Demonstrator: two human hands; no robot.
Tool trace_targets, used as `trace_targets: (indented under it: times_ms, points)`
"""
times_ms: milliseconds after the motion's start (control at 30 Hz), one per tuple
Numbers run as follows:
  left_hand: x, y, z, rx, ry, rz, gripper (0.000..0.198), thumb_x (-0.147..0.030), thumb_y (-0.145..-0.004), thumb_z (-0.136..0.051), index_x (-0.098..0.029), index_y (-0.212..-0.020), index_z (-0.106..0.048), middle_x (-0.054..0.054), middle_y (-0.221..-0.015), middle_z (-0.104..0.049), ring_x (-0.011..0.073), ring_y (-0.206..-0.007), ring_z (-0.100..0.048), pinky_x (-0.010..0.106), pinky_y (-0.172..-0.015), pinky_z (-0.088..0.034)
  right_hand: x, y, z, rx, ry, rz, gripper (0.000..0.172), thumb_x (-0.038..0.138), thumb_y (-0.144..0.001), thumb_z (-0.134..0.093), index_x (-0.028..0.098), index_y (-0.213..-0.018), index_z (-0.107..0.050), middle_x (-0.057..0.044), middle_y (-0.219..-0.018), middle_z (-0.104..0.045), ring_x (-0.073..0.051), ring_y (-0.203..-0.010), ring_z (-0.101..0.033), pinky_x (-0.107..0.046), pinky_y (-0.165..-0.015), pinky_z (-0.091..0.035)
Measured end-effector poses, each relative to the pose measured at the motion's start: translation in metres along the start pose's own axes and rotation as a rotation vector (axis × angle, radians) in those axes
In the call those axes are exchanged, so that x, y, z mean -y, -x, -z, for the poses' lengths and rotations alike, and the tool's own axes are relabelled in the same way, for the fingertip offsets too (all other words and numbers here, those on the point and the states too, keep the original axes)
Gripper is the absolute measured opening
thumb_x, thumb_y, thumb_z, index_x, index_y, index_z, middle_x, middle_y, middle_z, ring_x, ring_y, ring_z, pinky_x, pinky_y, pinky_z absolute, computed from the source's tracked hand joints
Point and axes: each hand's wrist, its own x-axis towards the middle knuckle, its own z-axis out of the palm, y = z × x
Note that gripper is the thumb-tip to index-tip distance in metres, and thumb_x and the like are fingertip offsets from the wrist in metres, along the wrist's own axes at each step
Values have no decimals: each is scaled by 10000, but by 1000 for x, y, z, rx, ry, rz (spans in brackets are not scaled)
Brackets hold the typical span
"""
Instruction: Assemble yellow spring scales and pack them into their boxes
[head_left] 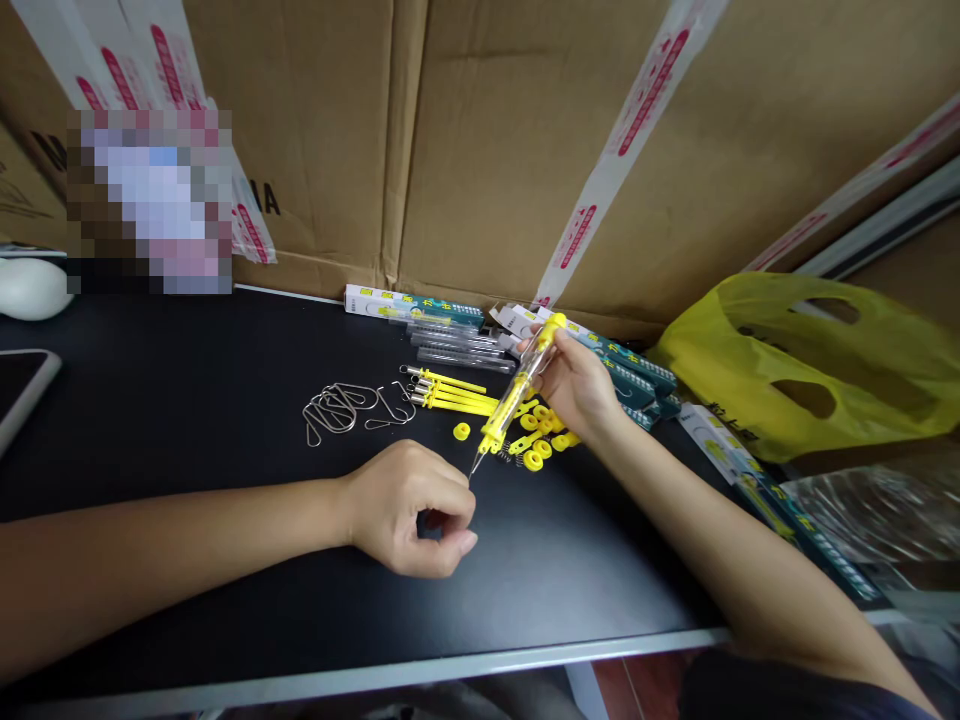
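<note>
My right hand [581, 385] grips the upper part of a spring scale [514, 392], a clear tube with yellow ends, tilted down to the left. At its lower end a thin metal hook [476, 463] reaches the curled fingers of my left hand [412, 510]. That hand is closed on the hook, whose tip is hidden. Just beyond lie yellow rods with springs [454, 395] and clear plastic tubes [465, 357]. Bent wire hooks [337, 408] lie to their left. Small yellow caps [533, 460] and little springs are scattered beneath the scale.
Printed boxes [412, 305] line the back of the black table [225, 420], against a large cardboard carton [487, 150]. On the right are a yellow plastic bag [750, 350], another long box [780, 505] and clear plastic wrap [877, 510]. A phone-like device [22, 395] lies far left.
</note>
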Motion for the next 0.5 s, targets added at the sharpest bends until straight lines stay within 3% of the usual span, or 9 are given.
trace_targets:
  times_ms: [100,200,400,500]
  points:
    - [0,0,0,91,27,-116,218,-190,-739,-510,-204,-529,-453,-27,-480,-509,106,-468,-526,230,-511,-435,-1,15,-16,67,41,-16,298,438,-759,-660,215,-953,-627,-7,-808,-692,-113,-607,-588,-214,-480,-502]
    - [-1,0,0,107,10,-143,224,-189,-731,-510,-208,-525,-427,-22,-486,-530,110,-450,-508,250,-479,-393,0,21,-23,82,71,-15,287,441,-757,-662,218,-933,-623,-10,-801,-691,-123,-617,-594,-224,-485,-499]
    - [-10,2,0,84,18,-278,165,-206,-682,-508,-224,-542,-423,-33,-443,-458,117,-406,-430,278,-426,-337,2,3,-5,-12,36,18,287,443,-749,-669,216,-922,-631,2,-780,-691,-118,-669,-618,-200,-502,-517]
    - [-9,1,1,28,-33,-249,142,-212,-713,-494,-223,-573,-478,-27,-485,-486,111,-419,-422,271,-422,-328,3,2,-5,4,47,35,273,441,-755,-665,220,-911,-631,-1,-797,-695,-120,-667,-621,-204,-491,-520]
